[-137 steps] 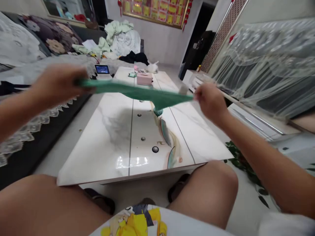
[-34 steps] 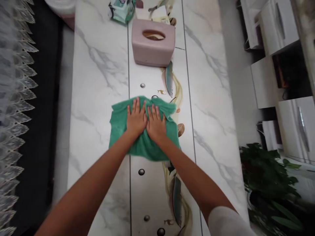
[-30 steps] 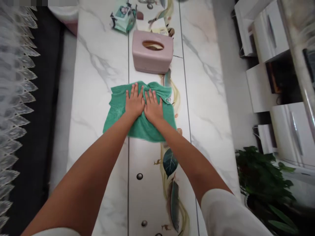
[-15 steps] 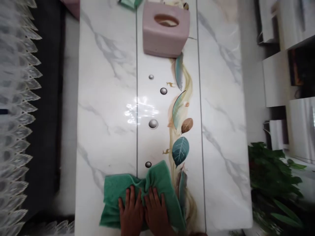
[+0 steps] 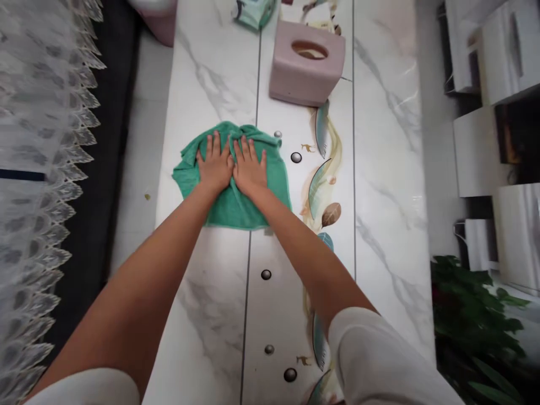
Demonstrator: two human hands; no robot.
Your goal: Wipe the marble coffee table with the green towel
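A green cloth (image 5: 236,205) lies spread and wrinkled on the white marble-patterned table (image 5: 211,270), towards its left side. My left hand (image 5: 214,164) rests flat on the cloth with its fingers spread. Right beside it, my right hand (image 5: 250,166) also presses flat on the cloth, fingers apart, the two thumbs close together. Both forearms stretch forward over the table. The cloth's upper edge is bunched just beyond my fingertips.
A pink tissue box (image 5: 306,73) stands beyond the cloth to the right, with a green packet (image 5: 255,12) at the far edge of view. Lace-covered fabric (image 5: 37,225) is at left, a leafy plant (image 5: 472,309) at lower right.
Both hands and the green cloth have moved forward, away from me, and slightly left across the table. My forearms now show, and the view has shifted a little.
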